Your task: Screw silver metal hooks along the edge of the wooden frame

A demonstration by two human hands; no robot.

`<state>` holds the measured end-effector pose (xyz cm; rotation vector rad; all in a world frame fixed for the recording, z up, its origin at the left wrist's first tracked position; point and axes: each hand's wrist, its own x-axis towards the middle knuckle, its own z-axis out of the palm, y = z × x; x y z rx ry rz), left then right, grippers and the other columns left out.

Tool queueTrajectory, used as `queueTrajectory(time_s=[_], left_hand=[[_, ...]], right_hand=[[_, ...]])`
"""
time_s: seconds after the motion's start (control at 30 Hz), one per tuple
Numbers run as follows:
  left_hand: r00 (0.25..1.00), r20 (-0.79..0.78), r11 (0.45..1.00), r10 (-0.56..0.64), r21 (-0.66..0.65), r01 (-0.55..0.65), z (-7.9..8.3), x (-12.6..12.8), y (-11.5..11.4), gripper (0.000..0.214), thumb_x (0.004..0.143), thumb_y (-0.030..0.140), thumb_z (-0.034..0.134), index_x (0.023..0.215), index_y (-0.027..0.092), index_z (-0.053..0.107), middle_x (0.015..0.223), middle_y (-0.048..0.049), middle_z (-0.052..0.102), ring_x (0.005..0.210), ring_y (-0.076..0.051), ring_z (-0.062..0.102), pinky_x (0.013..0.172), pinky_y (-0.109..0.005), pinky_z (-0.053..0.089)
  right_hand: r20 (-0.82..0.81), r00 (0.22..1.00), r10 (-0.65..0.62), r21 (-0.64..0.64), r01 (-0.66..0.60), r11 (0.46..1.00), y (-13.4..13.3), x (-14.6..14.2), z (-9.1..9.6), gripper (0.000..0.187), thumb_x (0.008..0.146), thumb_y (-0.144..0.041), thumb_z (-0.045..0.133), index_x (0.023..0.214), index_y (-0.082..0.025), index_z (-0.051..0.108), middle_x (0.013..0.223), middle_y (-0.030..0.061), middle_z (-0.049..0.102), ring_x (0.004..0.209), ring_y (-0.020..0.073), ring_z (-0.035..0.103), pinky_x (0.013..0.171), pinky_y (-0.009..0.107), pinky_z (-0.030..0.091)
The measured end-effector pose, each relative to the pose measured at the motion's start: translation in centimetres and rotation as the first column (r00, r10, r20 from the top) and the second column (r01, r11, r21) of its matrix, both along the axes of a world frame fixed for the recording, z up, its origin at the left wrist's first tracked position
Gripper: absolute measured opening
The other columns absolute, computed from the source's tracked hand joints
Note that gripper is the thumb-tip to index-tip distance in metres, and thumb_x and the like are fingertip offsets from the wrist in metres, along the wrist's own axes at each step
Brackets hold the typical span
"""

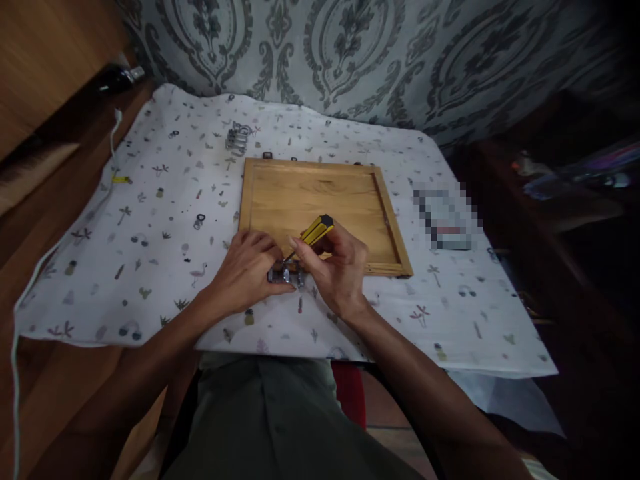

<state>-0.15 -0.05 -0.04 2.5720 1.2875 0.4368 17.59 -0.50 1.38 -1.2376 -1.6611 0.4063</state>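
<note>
A wooden panel with a raised frame [320,200] lies flat on the table. At its near edge sits a shiny metal fitting [286,273], partly hidden by my fingers; its exact kind is unclear. My left hand [253,263] is closed about the fitting and the frame's near edge, thumb below and fingers above. In my right hand [340,263] is a yellow and black screwdriver [316,232], tilted, its handle up to the right. The screwdriver's shaft points down at the fitting, though whether the tip sits in a screw cannot be made out.
A patterned white cloth [150,267] covers the table. Metal hooks [237,138] lie at the back left, a small dark ring-shaped piece [199,220] nearer. A blurred-out rectangular item [447,217] rests at right. A white cable [37,267] runs down the left side.
</note>
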Motion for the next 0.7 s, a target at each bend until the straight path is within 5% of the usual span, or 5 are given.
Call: queueTrajectory(time_s=[0.37,0.7], left_hand=[[1.000,-0.013,1.000,0.012,-0.012,-0.012,0.19,0.16,-0.10,0.043,0.079,0.052,0.082,0.107,0.020,0.073,0.111,-0.0094,0.071,0.114,-0.034,0.059,0.103,-0.053,0.042],[1.000,-0.012,0.999,0.023,-0.031,-0.023,0.30,0.14,-0.14,0.041,0.081,0.052,0.081,0.105,0.020,0.072,0.110,-0.0086,0.071,0.114,-0.033,0.059,0.104,-0.053,0.041]], right_hand=[[-0.026,0.996,-0.088,-0.012,0.088,0.996,-0.29,-0.55,-0.02,0.040,0.089,-0.044,0.070,0.067,-0.023,0.045,0.057,-0.0068,0.048,0.050,0.0102,0.045,0.050,0.027,0.037],[-0.050,0.999,-0.018,-0.043,0.016,0.999,-0.33,-0.30,-0.12,0.037,0.088,-0.045,0.071,0.068,-0.022,0.049,0.059,-0.0059,0.050,0.053,0.0099,0.047,0.051,0.026,0.039]])
